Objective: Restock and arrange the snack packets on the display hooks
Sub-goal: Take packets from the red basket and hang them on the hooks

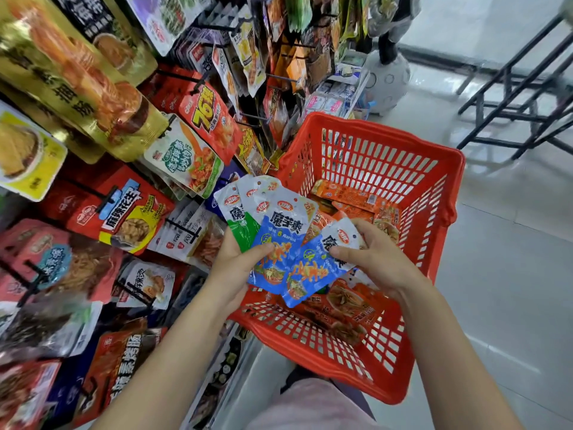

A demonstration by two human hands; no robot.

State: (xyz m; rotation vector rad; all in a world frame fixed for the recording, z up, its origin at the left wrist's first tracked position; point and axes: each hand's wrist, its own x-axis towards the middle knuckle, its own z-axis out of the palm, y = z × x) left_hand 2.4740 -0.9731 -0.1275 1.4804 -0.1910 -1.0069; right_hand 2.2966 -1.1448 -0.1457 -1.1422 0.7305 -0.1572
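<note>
My left hand (235,268) grips a fan of small snack packets: a green one (240,221) at the back and a blue one (280,240) in front, thumb pressed on the blue. My right hand (372,256) pinches another blue packet (313,271) that overlaps the fan's right side. Both hands are held above a red plastic basket (403,169) that holds orange snack packets (350,193). The display hooks (186,79) carry hanging snack packets along the left.
Rack on the left is crowded with red, gold and white packets, such as a red peanut packet (130,212). A black metal frame (521,88) stands at the top right on the pale tiled floor. A white round object (387,82) stands behind the basket.
</note>
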